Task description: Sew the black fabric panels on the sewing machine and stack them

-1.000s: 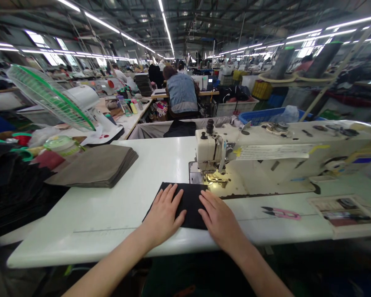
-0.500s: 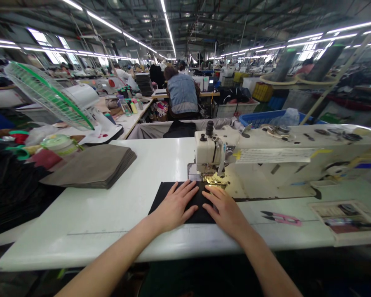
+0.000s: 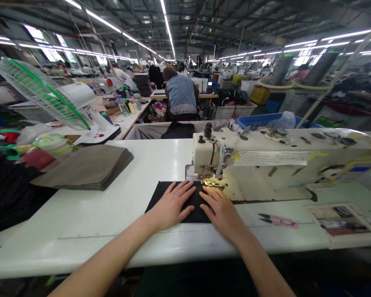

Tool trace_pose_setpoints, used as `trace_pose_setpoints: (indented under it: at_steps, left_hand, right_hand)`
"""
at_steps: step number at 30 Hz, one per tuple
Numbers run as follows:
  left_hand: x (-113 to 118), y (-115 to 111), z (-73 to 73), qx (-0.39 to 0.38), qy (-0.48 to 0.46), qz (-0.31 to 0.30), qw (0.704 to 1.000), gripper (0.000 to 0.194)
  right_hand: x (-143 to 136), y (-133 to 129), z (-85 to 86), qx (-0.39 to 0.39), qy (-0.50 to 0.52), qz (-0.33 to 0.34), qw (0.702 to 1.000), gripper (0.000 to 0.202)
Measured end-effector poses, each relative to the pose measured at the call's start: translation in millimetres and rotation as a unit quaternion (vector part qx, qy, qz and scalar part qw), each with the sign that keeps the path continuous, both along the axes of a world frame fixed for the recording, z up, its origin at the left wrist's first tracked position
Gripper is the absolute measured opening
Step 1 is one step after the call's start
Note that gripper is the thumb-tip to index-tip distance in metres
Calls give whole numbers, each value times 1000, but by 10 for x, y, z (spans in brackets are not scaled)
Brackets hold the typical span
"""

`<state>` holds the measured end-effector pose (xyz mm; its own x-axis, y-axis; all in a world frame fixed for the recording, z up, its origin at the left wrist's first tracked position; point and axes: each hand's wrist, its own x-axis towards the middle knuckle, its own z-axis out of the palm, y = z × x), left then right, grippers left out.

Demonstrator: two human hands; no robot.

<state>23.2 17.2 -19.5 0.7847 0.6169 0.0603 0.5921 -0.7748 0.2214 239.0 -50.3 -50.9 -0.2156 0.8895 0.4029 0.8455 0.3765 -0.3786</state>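
A piece of black fabric [image 3: 156,199] lies flat on the pale table [image 3: 117,214], its far right edge by the needle area of the sewing machine [image 3: 205,154]. My left hand [image 3: 172,205] rests on the fabric with fingers outstretched toward the machine. On the fabric's right edge lies my right hand [image 3: 220,208], fingers spread, its fingertips close to the lit, brassy metal guide [image 3: 214,182]. Neither hand grips anything. The needle tip and the stitching spot are too small to make out.
Pink-handled thread snips [image 3: 280,221] and a shallow tray of small parts [image 3: 343,222] lie to the right. Left are a stack of grey-brown fabric pieces [image 3: 83,167], dark cloth [image 3: 9,194] and a fan [image 3: 49,93]. Ahead, a person in a denim vest [image 3: 181,94] sits behind a cloth-lined bin [image 3: 142,131].
The view has shifted slightly, so most things appear a little further left. Both hands stay flat on the black fabric, with hardly any change in their placement.
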Motion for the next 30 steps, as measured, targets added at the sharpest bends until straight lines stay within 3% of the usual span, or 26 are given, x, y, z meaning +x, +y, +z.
trace_pose_setpoints:
  at_steps: [5,11,14,30]
  left_hand:
    - [-11,-8,40,-1,17,-2,1000,58]
    - [-81,-407,111,-37,19,-139,989,52]
    - [-93,-494,112,-36,-5,-136,990,52]
    - [26,322,43,-33,-11,-95,995,46]
  right_hand:
    - [20,-113,6,11,-5,12,1000,35]
    - [95,-558,-11,30,6,57,998,35]
    - [113,-621,-8,29,-1,62,998,35]
    - [96,163,134,2,-12,26,1000,23]
